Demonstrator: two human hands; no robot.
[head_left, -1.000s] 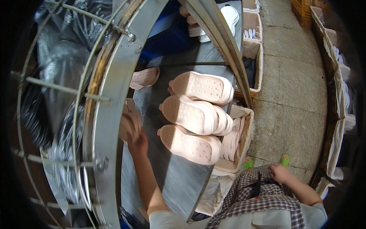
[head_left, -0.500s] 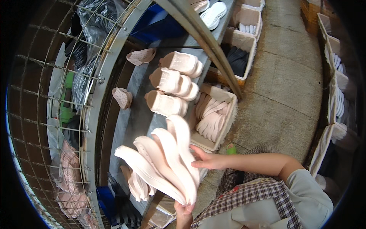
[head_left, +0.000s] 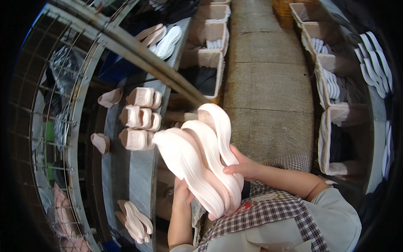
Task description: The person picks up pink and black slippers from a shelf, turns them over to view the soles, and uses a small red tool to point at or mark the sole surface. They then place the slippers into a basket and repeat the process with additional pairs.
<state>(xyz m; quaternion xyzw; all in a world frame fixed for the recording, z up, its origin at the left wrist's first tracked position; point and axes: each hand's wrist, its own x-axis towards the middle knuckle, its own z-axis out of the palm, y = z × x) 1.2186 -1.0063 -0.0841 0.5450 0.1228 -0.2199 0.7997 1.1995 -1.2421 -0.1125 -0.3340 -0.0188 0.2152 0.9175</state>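
A fanned stack of pale pink shoe soles point(head_left: 197, 164), long and wavy-edged, is held up in front of my body. My left hand point(head_left: 183, 192) grips the stack from its left side, its fingers partly hidden behind the soles. On the other side my right hand point(head_left: 244, 166) is closed round the rightmost sole, thumb toward me. Left of the held stack, pink clog-shaped shoe uppers point(head_left: 140, 119) sit nested in rows on the grey metal bench point(head_left: 140, 180). More pink soles point(head_left: 136, 222) lie on the bench's near end.
Lined crates point(head_left: 220, 69) with dark and white pieces stand beyond the bench, along the concrete aisle point(head_left: 268, 84). Another row of lined crates point(head_left: 323, 143) borders the aisle's right side. White soles point(head_left: 373, 67) rest on the far-right shelf. Wire mesh point(head_left: 46, 96) and a metal bar point(head_left: 155, 63) border the left.
My view has swung right, toward the aisle. The soles have come away from over the bench, closer to my body. My left hand has shifted from their lower ends to their left side.
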